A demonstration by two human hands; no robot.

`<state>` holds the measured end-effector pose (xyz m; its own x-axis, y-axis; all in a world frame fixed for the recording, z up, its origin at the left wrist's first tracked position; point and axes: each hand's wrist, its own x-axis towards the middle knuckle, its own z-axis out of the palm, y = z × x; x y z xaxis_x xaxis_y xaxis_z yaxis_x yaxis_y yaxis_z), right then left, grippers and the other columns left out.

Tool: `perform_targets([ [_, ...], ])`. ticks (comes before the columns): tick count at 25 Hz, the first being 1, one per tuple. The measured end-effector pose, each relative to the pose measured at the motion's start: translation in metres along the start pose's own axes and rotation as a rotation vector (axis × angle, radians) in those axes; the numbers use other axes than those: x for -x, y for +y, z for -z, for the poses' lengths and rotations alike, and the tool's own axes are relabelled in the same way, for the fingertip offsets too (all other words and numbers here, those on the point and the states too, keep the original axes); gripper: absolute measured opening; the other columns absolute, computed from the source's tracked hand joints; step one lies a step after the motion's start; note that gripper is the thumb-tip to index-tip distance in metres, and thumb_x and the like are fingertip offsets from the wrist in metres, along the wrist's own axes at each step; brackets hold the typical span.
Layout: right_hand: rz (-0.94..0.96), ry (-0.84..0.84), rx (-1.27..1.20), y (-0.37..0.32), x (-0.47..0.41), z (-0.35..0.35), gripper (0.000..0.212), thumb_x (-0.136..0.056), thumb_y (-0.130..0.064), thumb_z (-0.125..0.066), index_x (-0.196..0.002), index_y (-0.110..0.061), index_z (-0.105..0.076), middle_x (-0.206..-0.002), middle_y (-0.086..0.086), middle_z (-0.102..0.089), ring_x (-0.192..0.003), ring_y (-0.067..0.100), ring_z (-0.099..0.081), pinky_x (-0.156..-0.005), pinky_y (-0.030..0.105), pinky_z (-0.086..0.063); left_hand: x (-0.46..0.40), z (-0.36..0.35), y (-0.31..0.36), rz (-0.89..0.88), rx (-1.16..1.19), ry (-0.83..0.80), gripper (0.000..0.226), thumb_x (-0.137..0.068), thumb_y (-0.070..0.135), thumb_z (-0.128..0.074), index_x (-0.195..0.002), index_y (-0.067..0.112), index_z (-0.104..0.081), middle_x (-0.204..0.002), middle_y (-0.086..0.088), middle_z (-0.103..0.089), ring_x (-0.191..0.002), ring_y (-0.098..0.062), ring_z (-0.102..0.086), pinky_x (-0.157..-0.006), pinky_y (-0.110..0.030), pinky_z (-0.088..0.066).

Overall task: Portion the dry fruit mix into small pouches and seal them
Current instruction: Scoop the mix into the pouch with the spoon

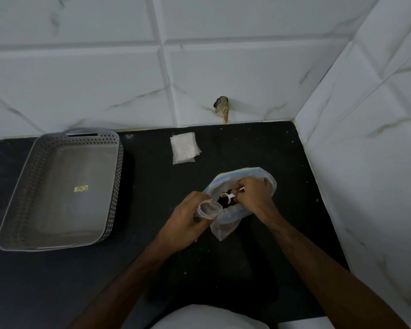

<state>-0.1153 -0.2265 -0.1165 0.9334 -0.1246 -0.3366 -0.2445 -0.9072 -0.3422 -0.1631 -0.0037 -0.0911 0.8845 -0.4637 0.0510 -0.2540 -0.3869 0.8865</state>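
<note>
- Left hand [188, 216]: its grip is wrapped round a small clear pouch [208, 210], mouth held open and tipped toward the large bag; the pouch looks nearly empty, though a few dark pieces may lie at its bottom.
- Right hand [253, 194]: its grip pinches the handle of a small white plastic scoop [231, 197], whose bowl sits inside the open mouth of the large zip bag [244, 176] that holds the dark dry fruit mix [226, 202].
- The large bag lies on the black bench [152, 233], its rim propped up only by the right hand; the pouch mouth is just beside the bag's rim.
- Risk, spillage: the scoop must pass from bag to pouch over a narrow opening; if the soft pouch mouth folds shut under the left grip, pieces would likely fall onto the bench.
- Risk, bag collapse: when the right hand lifts out, the limp rim may sag and tip mix out.
- Risk, sealing: overfilling, or a piece caught in the strip, would probably keep the pouch from closing.
- Spare empty pouches [184, 148] lie stacked near the tiled wall [105, 79], well apart from the hands.
- A grey perforated basket [22, 198] stands to the left with no pouches visible inside; judged from this, portioning is at an early stage.
</note>
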Motion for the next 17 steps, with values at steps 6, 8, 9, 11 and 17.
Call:
perform_targets([
  [6, 0.036, -0.041, 0.058, -0.005, 0.005, 0.003, 0.015, -0.096, -0.026, -0.059, -0.092, -0.024, -0.074, -0.092, -0.007, -0.071, -0.092, 0.01, -0.06, -0.089, 0.03, -0.036, 0.001, 0.001, -0.003, -0.008, -0.005, 0.004, 0.025, -0.093, 0.019, -0.071, -0.116, 0.012, -0.064, -0.114, 0.002, -0.061, -0.108, -0.012, -0.061, -0.09, -0.019, -0.049],
  [8, 0.015, -0.103, 0.03, -0.01, 0.006, 0.006, 0.019, -0.093, -0.025, -0.056, -0.092, -0.022, -0.075, -0.094, -0.003, -0.072, -0.094, 0.015, -0.057, -0.099, 0.04, -0.04, 0.004, 0.002, -0.005, 0.002, 0.005, -0.01, 0.028, -0.093, 0.025, -0.07, -0.117, 0.012, -0.064, -0.115, 0.003, -0.061, -0.109, -0.012, -0.061, -0.091, -0.022, -0.051],
  [9, -0.011, -0.139, -0.012, -0.011, 0.006, 0.008, 0.02, -0.091, -0.025, -0.056, -0.093, -0.022, -0.076, -0.093, -0.003, -0.073, -0.096, 0.016, -0.061, -0.1, 0.042, -0.042, 0.004, 0.002, -0.005, 0.005, 0.009, -0.02, 0.031, -0.093, 0.029, -0.069, -0.118, 0.012, -0.064, -0.117, 0.003, -0.061, -0.11, -0.013, -0.061, -0.091, -0.023, -0.051],
  [11, -0.067, -0.214, -0.133, -0.01, 0.006, 0.009, 0.019, -0.088, -0.027, -0.059, -0.089, -0.026, -0.079, -0.087, -0.005, -0.075, -0.095, 0.017, -0.066, -0.097, 0.039, -0.046, 0.005, 0.002, -0.004, 0.0, 0.01, -0.026, 0.033, -0.093, 0.03, -0.069, -0.12, 0.012, -0.063, -0.118, 0.004, -0.06, -0.112, -0.013, -0.061, -0.092, -0.023, -0.051],
  [17, -0.14, -0.267, -0.527, -0.009, 0.007, 0.019, 0.019, -0.092, -0.011, -0.065, -0.082, -0.022, -0.076, -0.084, -0.002, -0.076, -0.094, 0.024, -0.073, -0.095, 0.042, -0.055, 0.003, 0.004, -0.003, 0.003, 0.0, -0.009, 0.03, -0.093, 0.019, -0.071, -0.122, 0.014, -0.063, -0.121, 0.005, -0.06, -0.116, -0.011, -0.059, -0.095, -0.02, -0.049],
])
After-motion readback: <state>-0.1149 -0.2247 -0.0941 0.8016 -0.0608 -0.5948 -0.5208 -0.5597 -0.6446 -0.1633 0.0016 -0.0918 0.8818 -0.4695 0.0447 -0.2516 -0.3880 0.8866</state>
